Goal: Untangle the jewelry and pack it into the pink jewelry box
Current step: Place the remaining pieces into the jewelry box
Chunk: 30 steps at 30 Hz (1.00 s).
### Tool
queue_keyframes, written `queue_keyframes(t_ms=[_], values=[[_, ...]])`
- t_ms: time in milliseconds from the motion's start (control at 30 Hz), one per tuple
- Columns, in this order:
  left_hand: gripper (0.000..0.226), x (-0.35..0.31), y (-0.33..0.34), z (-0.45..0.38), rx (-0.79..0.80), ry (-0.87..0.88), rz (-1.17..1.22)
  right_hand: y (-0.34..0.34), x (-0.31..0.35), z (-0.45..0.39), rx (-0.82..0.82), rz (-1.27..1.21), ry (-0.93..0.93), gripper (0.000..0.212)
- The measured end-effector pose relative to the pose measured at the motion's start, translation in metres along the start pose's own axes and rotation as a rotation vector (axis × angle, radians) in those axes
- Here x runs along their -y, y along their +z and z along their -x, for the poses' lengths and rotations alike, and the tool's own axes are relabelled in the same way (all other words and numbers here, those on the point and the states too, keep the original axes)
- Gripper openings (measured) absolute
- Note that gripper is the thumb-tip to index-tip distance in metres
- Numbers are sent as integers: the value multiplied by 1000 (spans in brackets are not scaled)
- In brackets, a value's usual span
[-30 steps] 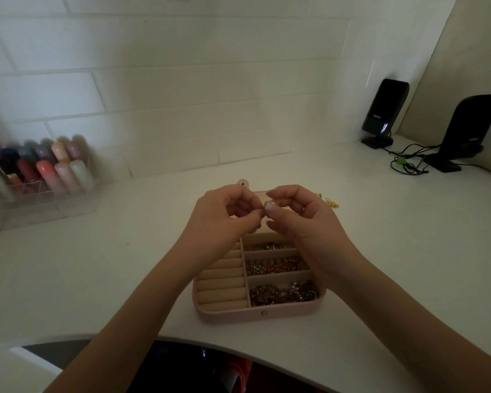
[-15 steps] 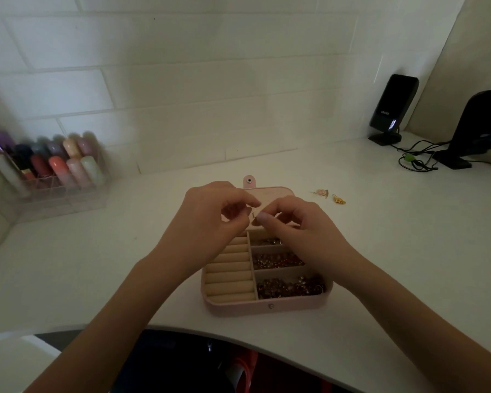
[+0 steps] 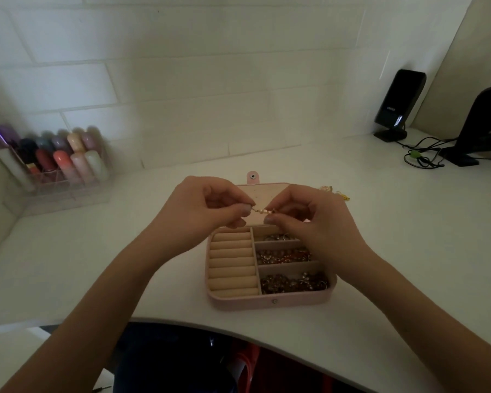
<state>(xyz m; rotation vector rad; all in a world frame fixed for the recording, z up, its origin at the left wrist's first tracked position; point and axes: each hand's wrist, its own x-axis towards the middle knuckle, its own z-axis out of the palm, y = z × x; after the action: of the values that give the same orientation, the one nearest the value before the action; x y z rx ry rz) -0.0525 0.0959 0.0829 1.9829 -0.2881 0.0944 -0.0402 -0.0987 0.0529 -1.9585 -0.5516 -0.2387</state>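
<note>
I see a white tabletop (image 3: 394,236) against a white tiled wall (image 3: 182,80), open pink jewelry box (image 3: 270,303) near the curved edge, left hand (image 3: 201,211) and right hand (image 3: 312,219) each in a pinching grip on a small gold chain (image 3: 262,210) above it, lipstick organizer (image 3: 54,171) far left, black speakers (image 3: 397,106) far right.

Matt pink jewelry box (image 3: 247,303) with a soft beige velvety lining; shiny metal jewelry (image 3: 294,283); smooth white desk (image 3: 408,251); clear plastic organizer (image 3: 68,191).

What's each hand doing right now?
Left hand: fingers pinching one end of the small gold jewelry piece.
Right hand: fingers pinching its other end.
</note>
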Motion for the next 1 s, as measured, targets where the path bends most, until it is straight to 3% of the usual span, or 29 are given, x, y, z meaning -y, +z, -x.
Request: queue_keyframes(t_ms=[167, 267, 467, 767, 1000], values=[[8, 6, -4, -2, 31, -48, 91, 2, 0, 0, 8, 160, -215, 23], [6, 13, -8, 0, 46, -27, -6, 11, -1, -5, 50, 240, -349, 12], [13, 37, -18, 8, -34, 16, -366, 28, -7, -13, 191, 246, -243, 13], [5, 57, -24, 8, -11, 12, -409, 40, 0, -19, 293, 275, -133, 13], [6, 63, -25, 6, -20, 60, -413, 43, -2, -16, 306, 341, -148, 12]])
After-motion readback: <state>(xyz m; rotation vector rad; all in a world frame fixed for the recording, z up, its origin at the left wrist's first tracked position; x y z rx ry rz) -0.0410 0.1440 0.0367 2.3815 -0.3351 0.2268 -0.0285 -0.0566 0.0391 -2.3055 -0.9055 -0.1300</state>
